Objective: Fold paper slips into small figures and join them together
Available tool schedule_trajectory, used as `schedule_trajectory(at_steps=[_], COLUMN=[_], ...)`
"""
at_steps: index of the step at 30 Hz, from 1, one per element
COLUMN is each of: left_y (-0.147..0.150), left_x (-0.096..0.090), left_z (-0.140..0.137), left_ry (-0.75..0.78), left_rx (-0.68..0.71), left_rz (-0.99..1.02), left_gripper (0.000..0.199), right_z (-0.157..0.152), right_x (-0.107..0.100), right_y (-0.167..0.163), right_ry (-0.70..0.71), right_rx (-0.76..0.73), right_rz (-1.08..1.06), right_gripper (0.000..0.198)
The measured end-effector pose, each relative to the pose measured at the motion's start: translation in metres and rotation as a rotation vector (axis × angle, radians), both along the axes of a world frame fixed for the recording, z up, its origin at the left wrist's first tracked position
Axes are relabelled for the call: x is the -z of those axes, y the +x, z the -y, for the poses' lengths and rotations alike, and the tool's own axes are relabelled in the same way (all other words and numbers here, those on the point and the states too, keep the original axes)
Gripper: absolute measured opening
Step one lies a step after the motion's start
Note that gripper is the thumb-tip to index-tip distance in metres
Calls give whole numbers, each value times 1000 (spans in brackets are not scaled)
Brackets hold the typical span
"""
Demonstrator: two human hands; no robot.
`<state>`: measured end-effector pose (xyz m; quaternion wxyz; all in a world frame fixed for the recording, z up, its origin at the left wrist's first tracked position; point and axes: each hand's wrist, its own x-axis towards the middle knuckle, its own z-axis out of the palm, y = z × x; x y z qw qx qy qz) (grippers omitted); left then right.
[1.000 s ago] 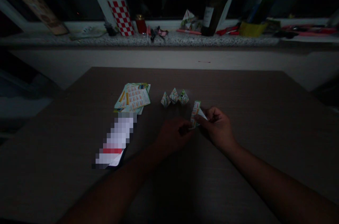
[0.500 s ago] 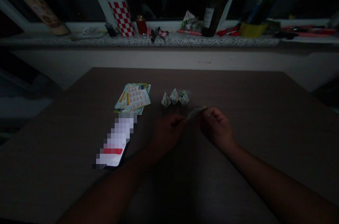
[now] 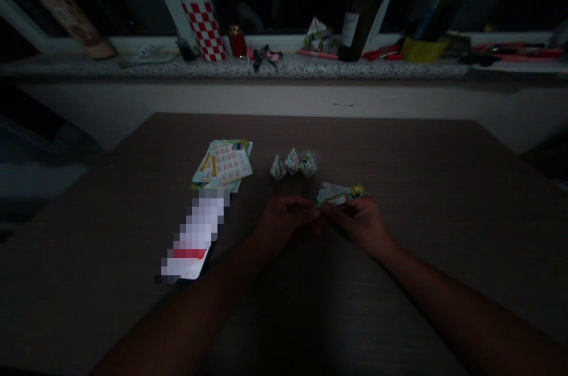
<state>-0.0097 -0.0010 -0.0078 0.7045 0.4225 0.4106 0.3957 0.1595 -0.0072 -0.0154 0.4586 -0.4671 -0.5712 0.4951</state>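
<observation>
A folded piece of printed paper (image 3: 339, 192) is held between my two hands above the table. My left hand (image 3: 288, 217) pinches its near left corner. My right hand (image 3: 357, 219) grips its near edge, the thumb close to the left fingertips. Just beyond my hands stand three small folded-paper pieces (image 3: 293, 161) with pointed tops, side by side. Left of them lies a loose stack of printed paper sheets (image 3: 226, 166). Nearer to me, beside my left forearm, a phone (image 3: 197, 234) lies with its screen lit and blurred out.
The brown table (image 3: 421, 186) reaches a wall below a granite windowsill (image 3: 284, 68). On the sill stand a white bottle with red checks (image 3: 204, 26), a small red jar (image 3: 236, 43), a dark labelled bottle (image 3: 355, 26) and a yellow container (image 3: 423, 50). The room is dim.
The paper has turned from nearly edge-on to show its printed, folded face. My right hand has shifted a little nearer to me, and its thumb has moved left toward my left fingertips.
</observation>
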Motion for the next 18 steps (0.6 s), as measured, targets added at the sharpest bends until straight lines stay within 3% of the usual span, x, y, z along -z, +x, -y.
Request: schedule_trajectory(at_steps=[6,12,18], left_y=[-2,-2,-2], left_x=[2,0,-4], left_z=[-2,-4,-4], left_ry=[40,57,45], left_rx=[32,39,25], left_rz=[23,54,-8], left_gripper=[12,15,15], right_z=[0,-1,-3], right_x=[-2,3,1], right_y=[0,0,0], right_ry=[-26,-50,-27], right_rx=[-43,105,126], right_rz=[-31,-117,-165], right_gripper=[27,31,27])
